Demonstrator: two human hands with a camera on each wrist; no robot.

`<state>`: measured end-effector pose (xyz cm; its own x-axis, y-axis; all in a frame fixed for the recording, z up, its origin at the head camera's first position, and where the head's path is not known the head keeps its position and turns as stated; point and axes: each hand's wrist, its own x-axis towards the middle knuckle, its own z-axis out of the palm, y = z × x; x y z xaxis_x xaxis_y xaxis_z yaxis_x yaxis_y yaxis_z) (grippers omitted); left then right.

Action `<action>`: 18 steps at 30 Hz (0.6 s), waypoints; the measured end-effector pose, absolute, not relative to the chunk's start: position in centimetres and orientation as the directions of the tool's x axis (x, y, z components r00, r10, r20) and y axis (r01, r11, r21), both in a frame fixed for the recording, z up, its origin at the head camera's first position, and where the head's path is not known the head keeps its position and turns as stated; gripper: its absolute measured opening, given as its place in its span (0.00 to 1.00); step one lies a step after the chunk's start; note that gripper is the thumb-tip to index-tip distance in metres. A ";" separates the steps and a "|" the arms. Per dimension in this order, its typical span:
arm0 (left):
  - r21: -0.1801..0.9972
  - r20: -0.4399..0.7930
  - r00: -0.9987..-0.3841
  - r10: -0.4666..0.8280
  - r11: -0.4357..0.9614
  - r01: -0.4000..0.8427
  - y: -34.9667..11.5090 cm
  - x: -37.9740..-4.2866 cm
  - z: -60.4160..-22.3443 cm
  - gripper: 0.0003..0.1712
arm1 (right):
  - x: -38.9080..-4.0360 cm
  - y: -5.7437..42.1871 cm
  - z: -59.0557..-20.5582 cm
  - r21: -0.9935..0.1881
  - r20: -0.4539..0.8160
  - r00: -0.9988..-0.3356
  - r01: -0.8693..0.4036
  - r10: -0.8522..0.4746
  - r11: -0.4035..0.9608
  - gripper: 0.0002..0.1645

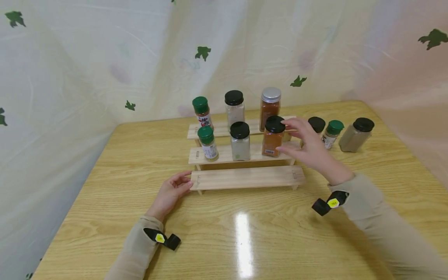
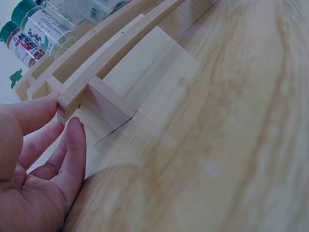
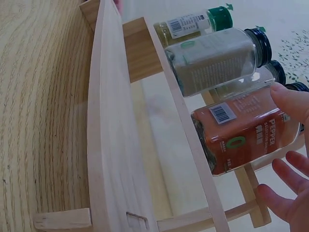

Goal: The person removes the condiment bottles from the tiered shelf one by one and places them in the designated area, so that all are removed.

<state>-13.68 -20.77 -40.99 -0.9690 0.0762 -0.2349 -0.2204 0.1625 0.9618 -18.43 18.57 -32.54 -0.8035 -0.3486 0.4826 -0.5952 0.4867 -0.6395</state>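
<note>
A stepped wooden spice rack [image 1: 245, 179] stands on the table. My left hand [image 1: 171, 194] holds the left end of its lowest step, and in the left wrist view fingertips [image 2: 53, 102] touch the plank's end. At the right of the middle step stands a pepper jar [image 1: 273, 142] with orange-red contents and a black lid. My right hand [image 1: 311, 149] is beside this jar, its thumb and fingers spread. In the right wrist view one digit overlaps the jar's label side; the other fingers [image 3: 289, 169] look apart from the glass. Whether any fingertip touches it I cannot tell.
On the middle step are also a green-capped bottle [image 1: 209, 146] and a black-lidded jar [image 1: 240, 144]. The top step bears several more, including a silver-lidded jar [image 1: 270, 109]. Right of the rack stand a green-capped bottle [image 1: 330, 136] and black-lidded jars, one of grey-brown powder [image 1: 355, 136].
</note>
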 end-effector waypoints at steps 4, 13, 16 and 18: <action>0.961 -0.241 -0.968 0.076 0.161 -0.226 -20.8 -13.7 -40.9 0.26 | -18.4 18.3 -32.6 -0.653 0.473 -0.811 -0.586 -0.346 0.480 0.40; 0.962 -0.240 -0.968 0.073 0.155 -0.227 -20.7 -13.8 -41.1 0.26 | -18.2 17.7 -33.1 -0.711 0.441 -0.842 -0.540 -0.312 0.451 0.42; 0.961 -0.241 -0.968 0.068 0.157 -0.229 -20.7 -13.7 -41.0 0.26 | -18.2 17.5 -33.4 -0.717 0.450 -0.842 -0.539 -0.297 0.442 0.44; 0.960 -0.245 -0.967 0.065 0.154 -0.233 -20.7 -13.7 -41.0 0.27 | -18.3 17.3 -33.6 -0.705 0.470 -0.835 -0.549 -0.284 0.448 0.44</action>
